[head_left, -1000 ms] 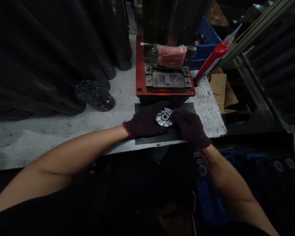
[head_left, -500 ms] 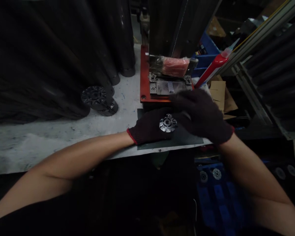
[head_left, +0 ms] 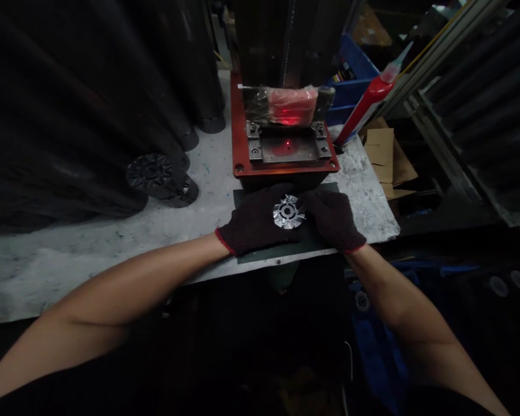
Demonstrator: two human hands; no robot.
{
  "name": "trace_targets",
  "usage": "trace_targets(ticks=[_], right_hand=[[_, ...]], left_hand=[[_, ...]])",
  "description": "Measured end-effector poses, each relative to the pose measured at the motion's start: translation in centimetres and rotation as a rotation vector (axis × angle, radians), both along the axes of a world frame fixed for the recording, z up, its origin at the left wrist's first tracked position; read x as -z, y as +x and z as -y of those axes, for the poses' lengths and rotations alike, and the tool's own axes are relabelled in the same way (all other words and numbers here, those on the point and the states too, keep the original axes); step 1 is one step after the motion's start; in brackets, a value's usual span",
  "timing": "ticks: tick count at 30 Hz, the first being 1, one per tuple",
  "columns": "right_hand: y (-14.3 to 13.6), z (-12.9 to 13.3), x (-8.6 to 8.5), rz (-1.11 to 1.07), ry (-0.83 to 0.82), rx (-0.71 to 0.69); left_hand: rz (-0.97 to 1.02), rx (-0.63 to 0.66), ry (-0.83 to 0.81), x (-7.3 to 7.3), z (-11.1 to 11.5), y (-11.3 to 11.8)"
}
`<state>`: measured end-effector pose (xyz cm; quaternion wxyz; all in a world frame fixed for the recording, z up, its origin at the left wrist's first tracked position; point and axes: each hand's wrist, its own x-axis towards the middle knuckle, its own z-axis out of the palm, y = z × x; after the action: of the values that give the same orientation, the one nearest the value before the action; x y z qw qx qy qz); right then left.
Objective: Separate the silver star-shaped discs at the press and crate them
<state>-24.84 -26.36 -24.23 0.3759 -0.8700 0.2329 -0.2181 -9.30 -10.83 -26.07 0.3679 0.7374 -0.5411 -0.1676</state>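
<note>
A round silver finned metal part (head_left: 288, 212) lies on a dark green mat (head_left: 281, 251) near the table's front edge. My left hand (head_left: 262, 222), in a dark glove with a red cuff, is wrapped round its left side. From the right, my right hand (head_left: 331, 218), gloved alike, has its fingers pressed together at the part's right edge; what they pinch, if anything, is hidden. Just beyond the hands stands a red-based fixture (head_left: 240, 156) with a metal plate on which a small red light spot shows. A wrapped pink block (head_left: 292, 106) sits behind the plate.
Dark cylindrical stacks (head_left: 167, 179) stand on the white-covered table (head_left: 177, 234) at the left. A red bottle (head_left: 366, 107) leans right of the fixture, near a blue bin (head_left: 355, 78) and a cardboard box (head_left: 379, 156). A blue tray (head_left: 381, 358) lies below at the right.
My right hand has come from the fixture's front edge down to the metal part. The small light piece on the fixture plate is gone, and a red light spot shows there. The view has shifted slightly.
</note>
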Motion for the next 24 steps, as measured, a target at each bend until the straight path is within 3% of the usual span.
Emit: trace_targets(ticks=[2,7,11,15,19,22,24], right_hand=[[0.4,0.1,0.5,-0.011,-0.002,0.002],[0.5,0.8,0.0,-0.059,-0.064,-0.037],[-0.6,0.9,-0.8,-0.063,-0.281,-0.16],[-0.2,1.5,-3.6,0.094,-0.655,-0.241],[3.9,3.4,-7.2,0.115,-0.943,-0.311],[6.9,4.8,-8.3,-0.03,-1.027,-0.424],[7.1,4.6,-8.1,-0.034,-1.019,-0.437]], left_hand=[[0.022,-0.017,0.002,0.1,0.1,-0.1],[-0.012,-0.001,0.036,-0.4,0.1,0.1],[-0.046,0.049,0.054,-1.3,-0.3,0.5],[-0.071,0.099,0.049,-1.5,-0.7,1.0],[-0.071,0.107,0.023,-0.9,-0.9,1.0],[-0.032,0.049,0.021,-0.4,-0.8,0.7],[-0.007,0.013,0.001,-0.2,-0.7,0.5]])
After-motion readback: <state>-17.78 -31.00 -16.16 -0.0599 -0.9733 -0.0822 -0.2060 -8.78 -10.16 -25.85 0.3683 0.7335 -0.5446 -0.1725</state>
